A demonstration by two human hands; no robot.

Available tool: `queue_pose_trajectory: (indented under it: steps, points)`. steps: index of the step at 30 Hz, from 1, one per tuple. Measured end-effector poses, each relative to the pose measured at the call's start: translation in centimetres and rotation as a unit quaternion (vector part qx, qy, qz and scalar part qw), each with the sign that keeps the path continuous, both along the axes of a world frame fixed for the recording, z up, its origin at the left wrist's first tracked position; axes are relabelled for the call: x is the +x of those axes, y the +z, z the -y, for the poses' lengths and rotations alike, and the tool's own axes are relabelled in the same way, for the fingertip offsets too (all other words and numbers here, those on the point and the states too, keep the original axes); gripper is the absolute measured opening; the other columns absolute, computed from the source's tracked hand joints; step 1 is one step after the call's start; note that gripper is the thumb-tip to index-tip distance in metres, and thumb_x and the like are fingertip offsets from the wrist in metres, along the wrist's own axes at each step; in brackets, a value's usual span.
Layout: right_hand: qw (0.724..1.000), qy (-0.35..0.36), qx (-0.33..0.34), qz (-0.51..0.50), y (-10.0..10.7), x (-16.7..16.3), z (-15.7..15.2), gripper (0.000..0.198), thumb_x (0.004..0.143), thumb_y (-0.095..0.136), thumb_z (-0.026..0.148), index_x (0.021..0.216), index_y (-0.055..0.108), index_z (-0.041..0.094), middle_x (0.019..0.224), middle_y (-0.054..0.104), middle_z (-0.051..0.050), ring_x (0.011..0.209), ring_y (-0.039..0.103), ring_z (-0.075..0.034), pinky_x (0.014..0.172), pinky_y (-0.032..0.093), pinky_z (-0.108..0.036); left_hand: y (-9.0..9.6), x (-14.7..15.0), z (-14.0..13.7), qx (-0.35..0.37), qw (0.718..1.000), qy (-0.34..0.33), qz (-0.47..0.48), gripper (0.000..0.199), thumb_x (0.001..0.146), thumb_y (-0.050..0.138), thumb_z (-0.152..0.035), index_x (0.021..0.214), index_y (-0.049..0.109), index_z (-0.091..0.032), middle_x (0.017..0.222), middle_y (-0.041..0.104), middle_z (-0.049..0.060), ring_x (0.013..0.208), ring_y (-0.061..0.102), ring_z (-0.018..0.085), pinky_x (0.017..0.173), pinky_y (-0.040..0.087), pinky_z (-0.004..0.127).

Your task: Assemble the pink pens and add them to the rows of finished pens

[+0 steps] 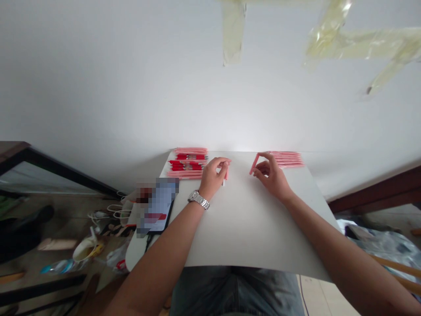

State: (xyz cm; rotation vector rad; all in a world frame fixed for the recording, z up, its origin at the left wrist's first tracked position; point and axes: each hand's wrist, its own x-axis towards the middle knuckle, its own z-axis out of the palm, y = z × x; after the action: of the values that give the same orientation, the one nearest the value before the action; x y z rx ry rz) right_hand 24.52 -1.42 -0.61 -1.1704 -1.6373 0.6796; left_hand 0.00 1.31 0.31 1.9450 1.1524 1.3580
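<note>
My left hand (215, 173), with a metal watch (198, 199) on its wrist, pinches a slim pink pen piece (226, 173). A whitish end of the piece sticks out below the fingers. Across a gap, my right hand (268, 172) grips a short pink pen tube (254, 163) between thumb and fingertips, tilted. Beyond the right hand lies a row of pink pens (287, 159). Left of my left hand, red pens (187, 165) lie between pink pens (190, 150) at the back and more pink pens (184, 174) in front.
All this rests on a white table (250, 237) against a white wall (197, 87) with yellowed tape (233, 33). A phone or tablet (159, 206), blurred out, lies at the table's left edge with a cable. Clutter covers the floor at left, including a plastic bottle (61, 266).
</note>
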Motion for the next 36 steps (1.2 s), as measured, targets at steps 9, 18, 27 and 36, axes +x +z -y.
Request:
queue_pose_trajectory:
  steps: [9,18,27,36]
  points:
    - [0.999,-0.020,0.020,0.028,0.41,0.06,0.06,0.051,0.093,0.065,0.047,0.134,0.043,0.026,0.091,0.068,-0.003,0.082,0.070,-0.022,0.078,0.061,-0.040,0.04,0.10,0.14,-0.001,1.000,0.004,0.007,0.023,0.102,0.055,-0.036,0.105,0.073,-0.022,0.087,0.075,0.004,0.093,0.072,0.019,0.092,0.058,0.034]
    - [0.999,-0.025,0.019,0.044,0.76,-0.09,0.35,0.055,0.094,0.064,0.045,0.141,0.043,0.026,0.094,0.071,-0.004,0.083,0.071,-0.022,0.080,0.062,-0.040,-0.07,0.06,0.04,-0.001,1.000,-0.001,0.007,0.024,0.102,0.055,-0.038,0.105,0.073,-0.021,0.086,0.075,0.004,0.092,0.072,0.018,0.092,0.058,0.034]
    - [0.998,-0.034,0.013,0.045,0.46,0.10,0.17,0.054,0.094,0.065,0.049,0.138,0.045,0.026,0.094,0.071,-0.005,0.082,0.071,-0.022,0.079,0.062,-0.041,-0.05,0.04,0.11,-0.007,1.000,0.001,0.009,0.024,0.102,0.055,-0.037,0.105,0.073,-0.021,0.084,0.075,0.004,0.086,0.071,0.017,0.092,0.058,0.034]
    - [0.998,-0.042,0.020,0.036,0.80,0.10,0.30,0.053,0.093,0.066,0.050,0.135,0.045,0.027,0.094,0.071,-0.004,0.083,0.072,-0.022,0.080,0.063,-0.041,-0.13,0.11,0.05,-0.011,1.000,0.003,0.013,0.024,0.102,0.055,-0.037,0.104,0.073,-0.022,0.084,0.075,0.004,0.092,0.072,0.019,0.091,0.058,0.034]
